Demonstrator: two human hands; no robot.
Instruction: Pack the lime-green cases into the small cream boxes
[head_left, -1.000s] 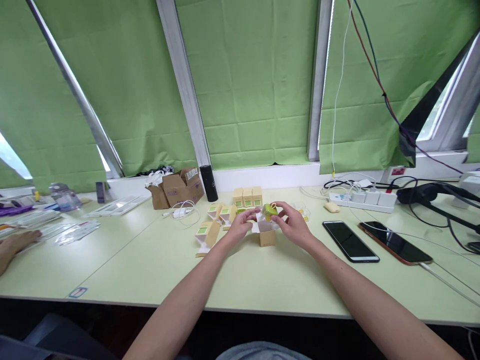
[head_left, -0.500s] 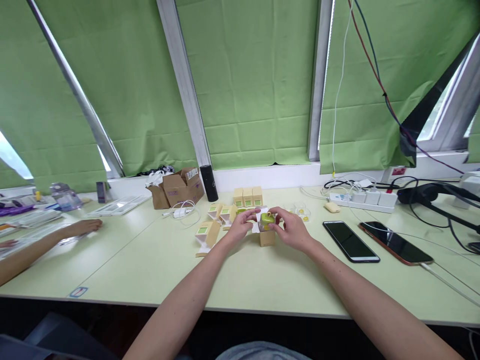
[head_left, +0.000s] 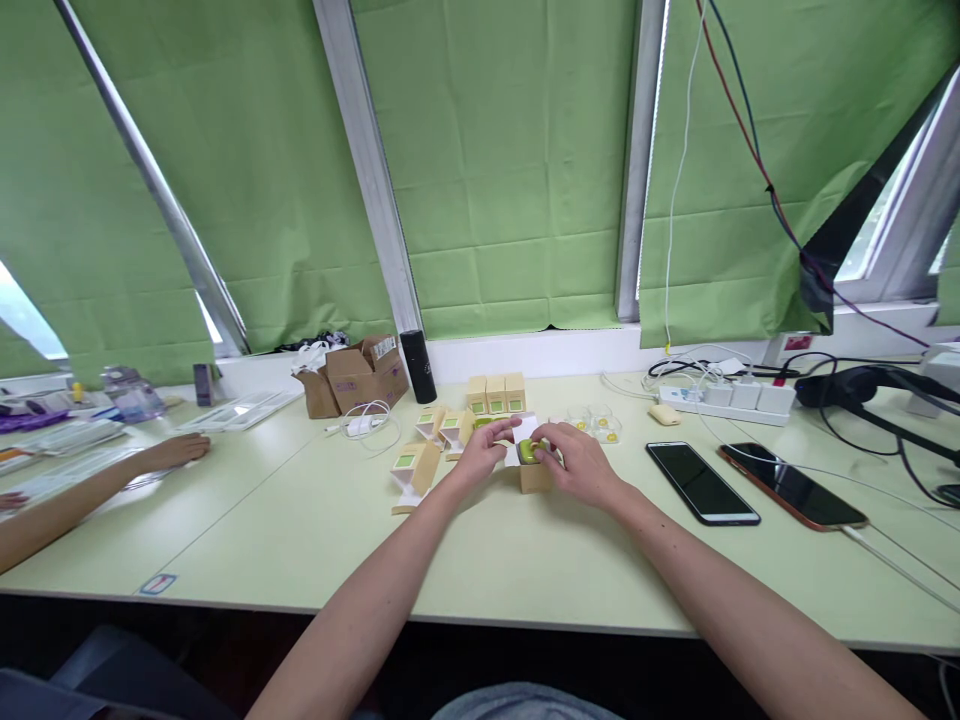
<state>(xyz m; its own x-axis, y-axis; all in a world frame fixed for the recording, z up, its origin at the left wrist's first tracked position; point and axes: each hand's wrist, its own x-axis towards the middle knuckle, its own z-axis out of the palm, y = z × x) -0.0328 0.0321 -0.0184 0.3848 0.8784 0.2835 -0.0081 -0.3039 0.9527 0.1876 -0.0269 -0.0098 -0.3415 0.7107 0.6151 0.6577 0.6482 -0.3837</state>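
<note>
A small cardboard box stands upright on the table in front of me, its top open and a white inner flap raised behind. My right hand pinches a small rounded green item at the mouth of this box; the item's lower part is hidden by the box. To the left, my left hand is beside the flap with its fingers apart. Several similar boxes with open flaps, one being this tan box, lie left of my left hand. Behind are closed boxes in a row.
Clear plastic cups with yellow bits sit behind my right hand. Two phones and a power strip are at right. A brown carton and a black cylinder stand back left. Another person's hand rests far left.
My right hand has lowered the green item into the box's mouth. My left hand has barely moved. The other person's hand at far left has shifted slightly.
</note>
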